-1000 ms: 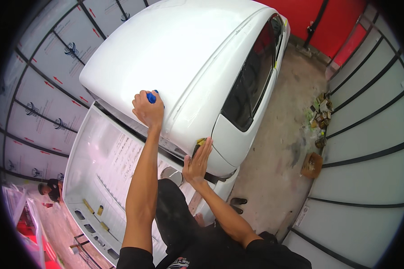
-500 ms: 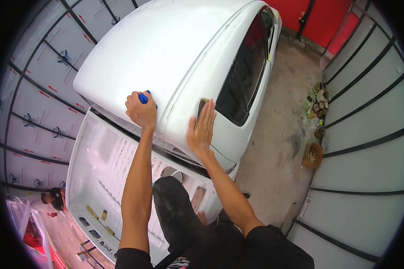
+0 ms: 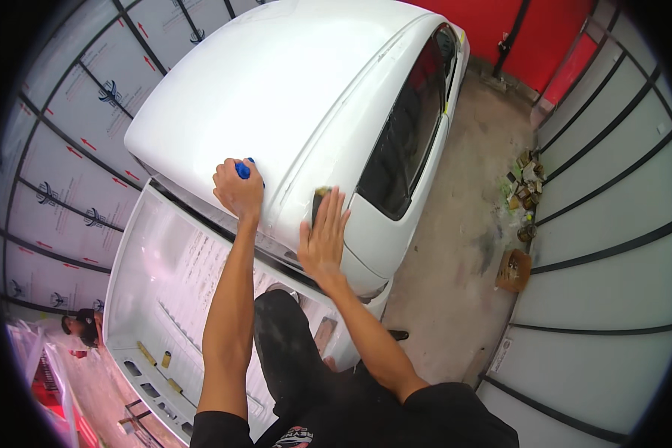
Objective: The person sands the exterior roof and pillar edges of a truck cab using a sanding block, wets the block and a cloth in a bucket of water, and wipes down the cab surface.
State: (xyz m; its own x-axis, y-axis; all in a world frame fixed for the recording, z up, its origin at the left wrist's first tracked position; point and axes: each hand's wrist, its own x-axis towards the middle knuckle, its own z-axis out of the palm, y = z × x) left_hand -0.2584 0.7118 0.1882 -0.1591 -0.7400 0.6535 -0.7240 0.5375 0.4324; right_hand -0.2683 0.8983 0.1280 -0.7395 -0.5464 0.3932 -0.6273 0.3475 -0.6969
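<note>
The white roof (image 3: 276, 97) of a pickup cab lies before me, glossy in places. My left hand (image 3: 237, 187) is closed round a small blue thing (image 3: 243, 170) at the roof's rear edge; its kind is mostly hidden by my fingers. Near the rear right corner, my right hand (image 3: 325, 237) lies with fingers stretched over a dark sanding pad (image 3: 319, 203), pressing it against the white panel. The pad's yellowish end shows past the fingertips. Just ahead and to the right of that hand is the dark side window (image 3: 403, 142).
Behind the cab is the white truck bed (image 3: 173, 280), where my leg and a metal bowl (image 3: 282, 291) show. Yellowish blocks (image 3: 166, 359) lie by the tailgate. A person (image 3: 84, 327) is at the far left. Litter and a brown basket (image 3: 513, 270) line the right wall.
My right hand and the pad have slid back toward me and slightly left, away from the window. My left hand keeps its place at the roof edge, still gripping the blue thing.
</note>
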